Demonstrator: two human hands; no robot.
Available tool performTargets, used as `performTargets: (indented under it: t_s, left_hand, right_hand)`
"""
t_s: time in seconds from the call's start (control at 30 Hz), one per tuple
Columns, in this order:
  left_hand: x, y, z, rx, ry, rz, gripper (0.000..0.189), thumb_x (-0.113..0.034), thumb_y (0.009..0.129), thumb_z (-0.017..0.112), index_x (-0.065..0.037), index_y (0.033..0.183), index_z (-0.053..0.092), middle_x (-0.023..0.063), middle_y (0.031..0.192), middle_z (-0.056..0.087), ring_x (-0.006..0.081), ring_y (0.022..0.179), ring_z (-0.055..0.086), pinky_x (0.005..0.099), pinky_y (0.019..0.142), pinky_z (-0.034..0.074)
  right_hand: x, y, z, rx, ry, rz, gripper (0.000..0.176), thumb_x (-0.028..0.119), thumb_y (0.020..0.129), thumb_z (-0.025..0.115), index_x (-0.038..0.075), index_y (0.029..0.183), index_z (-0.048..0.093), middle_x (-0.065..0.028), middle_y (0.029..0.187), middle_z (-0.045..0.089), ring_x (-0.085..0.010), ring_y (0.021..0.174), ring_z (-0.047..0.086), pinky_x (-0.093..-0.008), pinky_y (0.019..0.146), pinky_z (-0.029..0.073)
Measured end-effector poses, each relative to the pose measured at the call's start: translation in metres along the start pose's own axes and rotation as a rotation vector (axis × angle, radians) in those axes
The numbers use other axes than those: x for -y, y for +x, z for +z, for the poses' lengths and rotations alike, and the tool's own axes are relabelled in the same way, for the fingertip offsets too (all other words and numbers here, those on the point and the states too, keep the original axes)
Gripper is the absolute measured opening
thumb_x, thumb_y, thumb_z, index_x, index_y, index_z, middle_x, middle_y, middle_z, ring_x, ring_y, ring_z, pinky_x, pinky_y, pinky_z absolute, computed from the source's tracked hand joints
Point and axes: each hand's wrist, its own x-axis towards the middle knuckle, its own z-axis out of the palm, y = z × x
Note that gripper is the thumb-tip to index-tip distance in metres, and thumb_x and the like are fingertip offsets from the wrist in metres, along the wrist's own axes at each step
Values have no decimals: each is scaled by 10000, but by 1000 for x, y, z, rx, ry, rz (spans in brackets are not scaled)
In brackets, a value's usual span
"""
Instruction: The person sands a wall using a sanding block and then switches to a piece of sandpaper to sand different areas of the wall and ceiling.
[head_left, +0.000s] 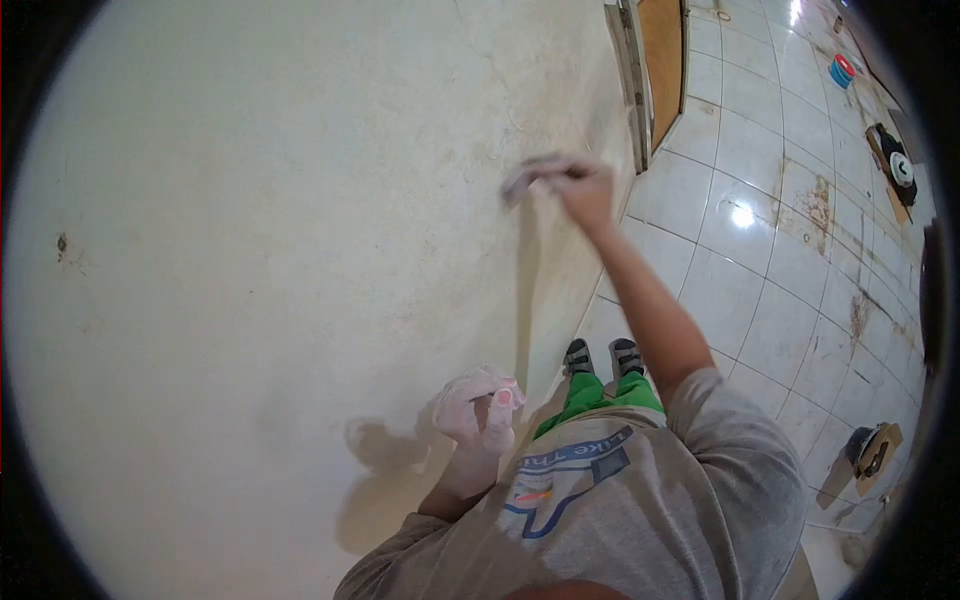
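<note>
A large off-white wall [300, 200] fills the left and middle of the view. Up on the right part of it, my right hand [580, 190] is smeared by motion, its fingers bent around a greyish, flat-looking piece [520, 185] close against the surface; its kind is lost in the blur. Lower down, in front of my chest, my left hand [475, 410] is coated in white dust. Its fingers are curled in toward the thumb, and the inside of the grip is hidden. Shadows of the left hand and arm fall on the wall beside them.
A brown door [662, 60] in its frame stands at the wall's far end. Stained white floor tiles [725, 290] run along the right. A red and blue round container [842, 70], a black item with a white disc [900, 170] and a piece of cardboard [878, 460] lie there.
</note>
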Motion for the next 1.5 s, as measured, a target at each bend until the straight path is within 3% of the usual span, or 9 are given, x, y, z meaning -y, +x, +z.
performTargets:
  t_s: [0.2,0.4,0.63,0.77,0.93,1.03,1.13,1.33,1.5]
  left_hand:
    - [4,-38,-20,-96,-41,-165,94,-41,952,633,46,961,599,116,681,609,179,522,576,310,478,482]
    - [-8,-28,-20,-47,6,-154,88,-53,957,643,27,952,607,117,718,635,181,554,602,307,513,489]
    - [-12,-35,-33,-149,-13,-190,134,-101,960,672,12,909,621,119,698,641,179,546,604,311,518,496]
    - [-26,-46,-30,-195,-18,-251,183,-136,947,705,16,875,635,121,686,641,181,540,605,321,508,498]
    - [-18,-59,-36,-218,30,-287,195,-143,940,717,19,865,638,119,688,639,187,541,609,329,505,500]
    - [-22,-53,-39,-204,53,-272,183,-129,941,711,22,873,633,118,685,633,190,538,609,329,506,502]
    - [-26,-45,-42,-206,30,-186,154,-103,944,689,28,893,627,122,684,629,192,536,606,334,505,504]
    - [-25,-53,-35,-252,-37,-233,109,-59,943,656,32,904,610,129,675,615,189,537,596,341,496,510]
    - [-17,-61,-37,-249,-19,-277,106,-48,946,634,43,901,604,128,673,601,184,524,580,340,491,515]
  right_hand:
    - [-14,-39,31,-18,-51,114,85,48,828,778,39,906,813,-60,916,793,-112,810,710,-254,706,535]
    - [3,-201,80,911,-176,-222,135,55,707,745,70,803,652,-110,790,643,-291,724,642,-406,658,517]
    - [-55,-37,-4,106,-392,267,230,219,792,841,31,919,811,-52,854,785,-114,764,694,-291,689,549]
    - [-59,43,-88,-399,-163,45,184,155,797,817,17,919,811,-78,871,786,-134,726,705,-301,685,559]
    - [-65,-63,-6,145,-488,390,314,299,760,877,24,890,801,-54,838,769,-123,732,683,-317,664,540]
    - [-67,-185,40,854,-217,-29,226,254,762,814,57,825,720,-111,715,685,-249,618,629,-420,646,514]
    - [-64,-199,43,918,-134,-30,239,258,762,805,55,818,694,-117,710,672,-276,628,622,-419,661,512]
    - [-98,8,-95,-446,-249,271,228,243,847,799,19,887,781,-69,849,754,-137,775,673,-319,667,510]
    - [-59,15,-88,-249,-88,252,136,102,805,802,1,894,778,-42,837,742,-135,705,635,-295,646,502]
